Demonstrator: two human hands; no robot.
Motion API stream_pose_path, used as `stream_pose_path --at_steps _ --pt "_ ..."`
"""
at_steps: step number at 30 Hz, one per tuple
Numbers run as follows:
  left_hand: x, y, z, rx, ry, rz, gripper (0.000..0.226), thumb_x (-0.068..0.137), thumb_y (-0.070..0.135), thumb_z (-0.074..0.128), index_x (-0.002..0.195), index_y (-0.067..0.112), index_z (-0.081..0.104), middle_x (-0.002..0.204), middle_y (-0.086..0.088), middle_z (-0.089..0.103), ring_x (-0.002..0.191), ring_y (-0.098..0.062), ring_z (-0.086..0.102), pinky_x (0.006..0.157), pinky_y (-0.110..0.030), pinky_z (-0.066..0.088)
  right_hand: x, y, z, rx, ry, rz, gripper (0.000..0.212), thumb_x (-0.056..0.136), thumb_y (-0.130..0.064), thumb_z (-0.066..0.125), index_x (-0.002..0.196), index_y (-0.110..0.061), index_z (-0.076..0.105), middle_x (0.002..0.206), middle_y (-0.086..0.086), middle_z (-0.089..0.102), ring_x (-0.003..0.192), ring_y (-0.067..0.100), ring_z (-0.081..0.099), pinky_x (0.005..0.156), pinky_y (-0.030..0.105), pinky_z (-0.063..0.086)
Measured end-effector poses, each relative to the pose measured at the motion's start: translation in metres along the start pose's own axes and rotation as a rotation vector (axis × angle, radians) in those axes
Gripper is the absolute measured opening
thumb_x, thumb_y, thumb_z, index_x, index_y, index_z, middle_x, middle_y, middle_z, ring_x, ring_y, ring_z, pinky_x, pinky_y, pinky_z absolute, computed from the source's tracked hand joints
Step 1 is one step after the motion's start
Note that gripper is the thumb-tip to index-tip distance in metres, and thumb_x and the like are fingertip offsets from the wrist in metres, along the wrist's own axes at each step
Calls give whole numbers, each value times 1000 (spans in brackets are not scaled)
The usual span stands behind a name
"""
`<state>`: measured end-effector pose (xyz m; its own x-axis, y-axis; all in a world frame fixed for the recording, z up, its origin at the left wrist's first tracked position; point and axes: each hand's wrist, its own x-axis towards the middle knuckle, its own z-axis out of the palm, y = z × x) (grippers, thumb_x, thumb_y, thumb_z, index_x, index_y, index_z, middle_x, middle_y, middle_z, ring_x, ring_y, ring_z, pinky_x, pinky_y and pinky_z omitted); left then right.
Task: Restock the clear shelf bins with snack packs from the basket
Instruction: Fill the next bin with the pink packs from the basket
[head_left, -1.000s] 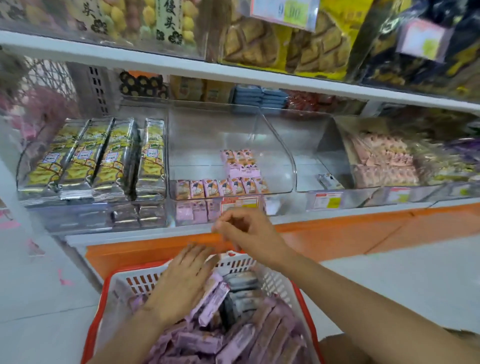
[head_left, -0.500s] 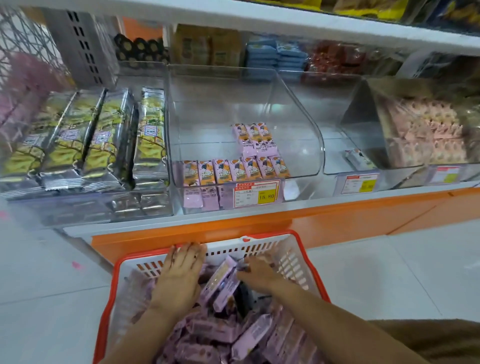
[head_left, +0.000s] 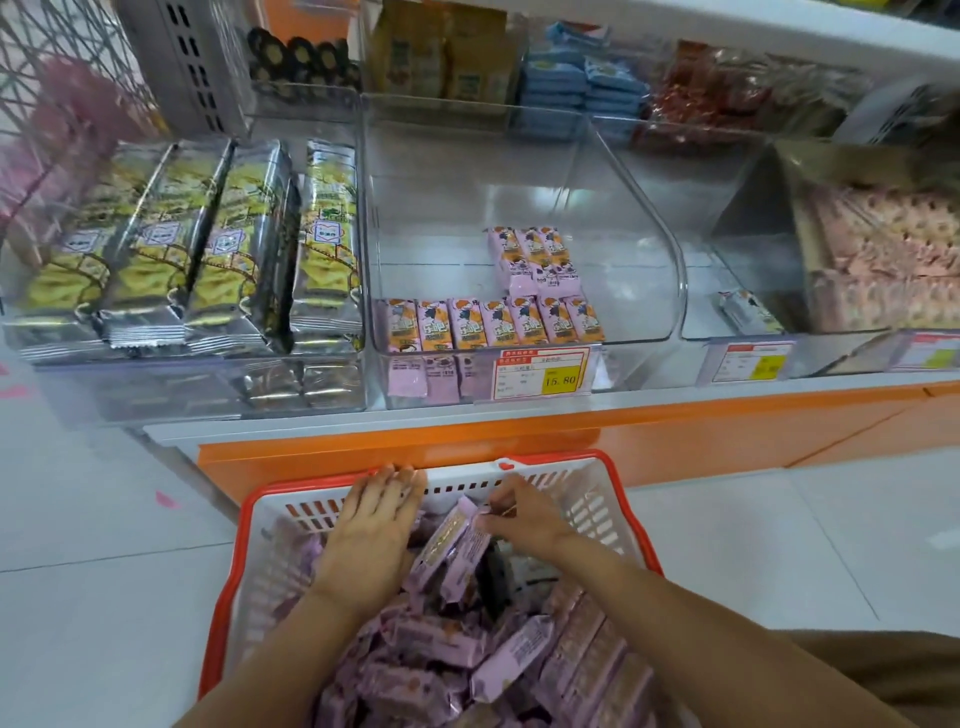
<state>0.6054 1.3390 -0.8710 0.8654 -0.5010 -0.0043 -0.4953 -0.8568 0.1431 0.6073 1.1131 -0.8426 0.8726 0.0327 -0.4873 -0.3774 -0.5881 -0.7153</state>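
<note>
My left grip (head_left: 371, 535) lies flat and open on the heap in the red basket (head_left: 587, 499) while my right grip (head_left: 519, 519) pinches a purple snack pack (head_left: 452, 540) by its end; I should firm that hold before lifting.

The basket (head_left: 582, 499) has a red rim and white slotted walls, and the snack packs (head_left: 514, 657) heaped in it are lilac-purple, some with a tan printed panel. The middle bin (head_left: 649, 234) is clear, glassy plastic, and the row of small packs (head_left: 491, 322) in it is pink-lilac with orange cartoon print. Its price tag (head_left: 540, 374) is white with a red border and a yellow block. The long packs (head_left: 228, 249) to the left are silver patterned with yellow. The shelf base (head_left: 675, 441) is bright orange, and the floor (head_left: 753, 545) is pale grey-white tile.
</note>
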Motion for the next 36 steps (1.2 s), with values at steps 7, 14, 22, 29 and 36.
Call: stream_pose_path --at_steps 7,14,22,29,36 --pt "7 41 -43 -737 -63 -63 43 101 45 40 135 23 55 125 4 59 112 -9 56 91 -16 40 -26 -31 -23 281 77 -203 22 81 -16 80 89 -19 59 87 1 61 81 14 57 78 33 51" --pt "5 60 -86 -1355 21 -205 20 101 26 55 95 9 62 75 -3 62 70 -14 56 69 -28 46 -70 -62 -53 245 2 -370 47 84 -15 76 123 -11 50 113 17 61 92 15 57 82 32 53" --pt "-2 73 -128 -1281 316 -72 22 103 30 50 87 18 60 65 13 57 61 -5 50 62 -23 41 -112 -78 -69 96 58 -514 37 84 -7 74 113 -12 51 100 12 60 81 11 55 78 33 49" --pt "14 49 -160 -233 777 142 34 86 22 44 116 11 55 115 -7 58 111 -28 52 100 -41 34 -115 -145 -103 151 267 -734 40 81 -9 76 113 -31 64 93 -4 64 86 12 59 78 24 52" --pt "33 20 -146 148 575 150 90 73 25 71 152 7 30 155 -13 37 145 -31 30 122 -50 7 -40 -198 -130 130 541 -507 38 84 -16 76 120 -8 66 79 -6 64 68 8 63 66 22 53"
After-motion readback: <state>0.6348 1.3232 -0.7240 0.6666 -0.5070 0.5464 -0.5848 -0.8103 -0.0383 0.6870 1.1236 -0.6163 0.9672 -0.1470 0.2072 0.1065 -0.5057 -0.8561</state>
